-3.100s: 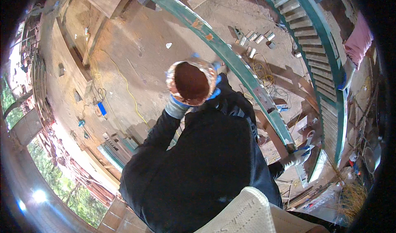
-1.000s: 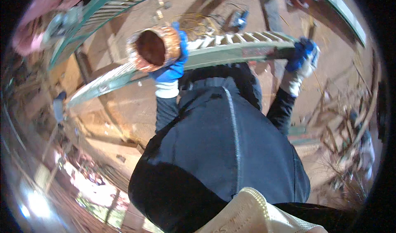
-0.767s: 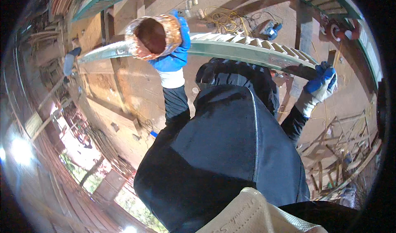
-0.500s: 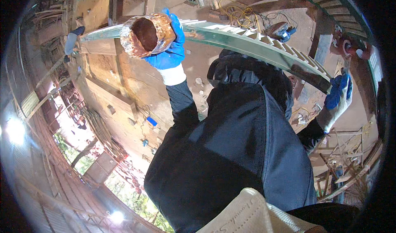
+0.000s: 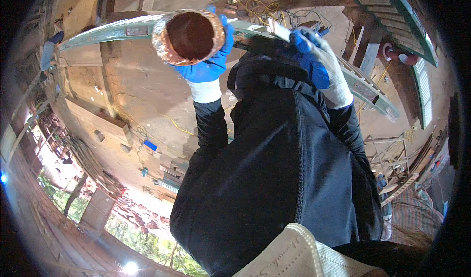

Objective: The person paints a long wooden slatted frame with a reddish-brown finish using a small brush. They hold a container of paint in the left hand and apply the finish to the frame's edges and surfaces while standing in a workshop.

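My left hand [image 5: 203,71], in a blue-coated glove with a white cuff, is wrapped round a paint-smeared can [image 5: 159,44]. Its open mouth faces up and shows a dark reddish-brown inside. Beyond the can runs a long green slatted shutter panel [image 5: 105,35], curving across the view. My right hand [image 5: 321,71], gloved alike, is over the middle of this panel, its fingers curled. A pale strip shows by its fingertips; whether the hand holds it or it belongs to the slats I cannot tell.
Another green slatted panel [image 5: 400,17] leans at the far right. Yellow cable [image 5: 257,4] lies coiled on the ground beyond. Wooden boards [image 5: 98,117] lie at left, near a small blue box [image 5: 150,145]. A person's sleeve [image 5: 49,51] shows at far left. A wooden frame [image 5: 387,154] stands at right.
My right hand has come left and inward from the panel's right end to its middle. The can, still in my left hand, now shows its mouth more fully. The view has shifted.
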Demonstrator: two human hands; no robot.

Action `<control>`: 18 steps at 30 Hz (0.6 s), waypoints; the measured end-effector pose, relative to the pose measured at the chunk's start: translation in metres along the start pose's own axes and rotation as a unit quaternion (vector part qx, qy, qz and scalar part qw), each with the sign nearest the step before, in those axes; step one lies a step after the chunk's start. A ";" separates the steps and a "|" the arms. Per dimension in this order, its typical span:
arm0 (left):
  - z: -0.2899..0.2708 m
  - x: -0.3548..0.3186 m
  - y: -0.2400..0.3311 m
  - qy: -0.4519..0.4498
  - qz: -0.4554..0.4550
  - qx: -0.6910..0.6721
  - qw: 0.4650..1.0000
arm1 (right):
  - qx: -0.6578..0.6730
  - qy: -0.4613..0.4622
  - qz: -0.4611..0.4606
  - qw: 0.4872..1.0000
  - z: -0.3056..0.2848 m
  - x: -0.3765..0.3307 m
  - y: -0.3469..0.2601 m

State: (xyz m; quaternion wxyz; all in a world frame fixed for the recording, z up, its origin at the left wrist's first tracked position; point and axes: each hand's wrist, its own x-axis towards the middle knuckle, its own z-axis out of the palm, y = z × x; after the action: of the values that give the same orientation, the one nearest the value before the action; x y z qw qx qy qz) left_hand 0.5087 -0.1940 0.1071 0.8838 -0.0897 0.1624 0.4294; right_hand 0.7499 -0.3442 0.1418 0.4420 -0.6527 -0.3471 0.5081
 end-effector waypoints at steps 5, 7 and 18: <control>-0.062 0.022 0.017 0.085 0.065 0.190 0.976 | -0.220 0.136 -0.140 0.956 -0.010 0.004 -0.063; -0.049 0.017 0.004 0.070 0.047 0.225 0.971 | -0.314 0.076 -0.258 0.911 -0.009 0.004 -0.104; -0.007 0.003 -0.039 -0.053 0.017 0.251 0.966 | -0.617 -0.018 -0.335 0.712 0.038 0.027 -0.135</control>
State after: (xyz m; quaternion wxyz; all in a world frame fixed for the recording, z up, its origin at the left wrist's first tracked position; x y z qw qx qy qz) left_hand 0.5398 -0.2177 0.0999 0.8779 0.1613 0.2193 0.3939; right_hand 0.7188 -0.2619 0.2546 0.0755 -0.6120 -0.7871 0.0116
